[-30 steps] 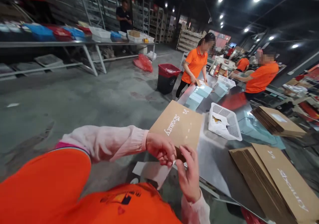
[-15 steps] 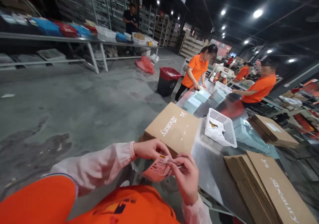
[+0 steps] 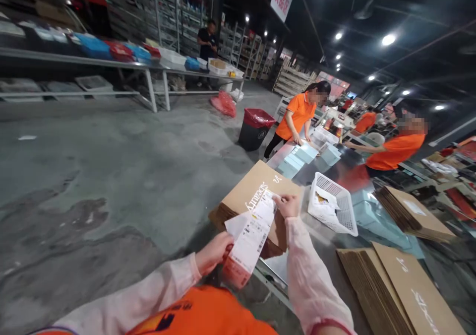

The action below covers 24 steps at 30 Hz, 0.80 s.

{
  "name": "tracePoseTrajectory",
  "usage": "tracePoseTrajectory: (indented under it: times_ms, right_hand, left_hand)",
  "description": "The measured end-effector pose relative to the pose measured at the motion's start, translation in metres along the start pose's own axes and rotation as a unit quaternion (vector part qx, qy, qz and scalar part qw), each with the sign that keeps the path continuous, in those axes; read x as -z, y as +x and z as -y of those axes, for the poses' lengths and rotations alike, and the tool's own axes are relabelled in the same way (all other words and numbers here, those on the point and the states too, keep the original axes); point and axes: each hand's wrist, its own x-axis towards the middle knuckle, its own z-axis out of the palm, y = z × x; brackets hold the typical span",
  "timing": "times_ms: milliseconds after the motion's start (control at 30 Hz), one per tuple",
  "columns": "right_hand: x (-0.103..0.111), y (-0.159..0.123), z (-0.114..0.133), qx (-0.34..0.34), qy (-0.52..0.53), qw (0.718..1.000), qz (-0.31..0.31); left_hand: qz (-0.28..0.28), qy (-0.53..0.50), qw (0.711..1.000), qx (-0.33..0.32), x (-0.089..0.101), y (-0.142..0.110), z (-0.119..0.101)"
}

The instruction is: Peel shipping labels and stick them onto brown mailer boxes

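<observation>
A long strip of printed shipping labels (image 3: 247, 238) stretches between my two hands, white above and tinted reddish at its lower end. My left hand (image 3: 216, 251) is closed on the left edge of the strip, low and close to my body. Farther out, my right hand (image 3: 288, 206) pinches the strip's far end, above the stack of flat brown cartons (image 3: 247, 181). A loose white flap of paper sticks out to the left near the strip's middle. The strip covers part of the lettering on the top carton.
On the metal table stand a white plastic basket (image 3: 332, 203) with papers in it and brown flat cartons (image 3: 412, 285) at the right. Pale blue boxes (image 3: 297, 159) lie farther off by a co-worker (image 3: 299, 114). A black bin (image 3: 255, 131) stands on the floor.
My right hand has moved outward and up over the carton stack, drawing the label strip out long. My left hand has moved lower and left. The view has shifted slightly.
</observation>
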Motion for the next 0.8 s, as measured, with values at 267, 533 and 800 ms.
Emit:
tracePoseTrajectory:
  times_ms: [267,533,800]
  right_hand:
    - [-0.009,0.0,0.008,0.354,-0.258,0.859,0.265]
    - [-0.011,-0.074,0.014,0.422,-0.153,0.852,0.268]
    - [-0.003,-0.098,-0.055,0.062,0.191,0.979,-0.032]
  left_hand:
    - [-0.153,0.469,0.826,-0.272,0.058,-0.046,-0.004]
    - [-0.194,0.474,0.743,-0.431,0.02,-0.021,-0.08]
    - [-0.247,0.589,0.722,-0.266,-0.016,0.078,-0.11]
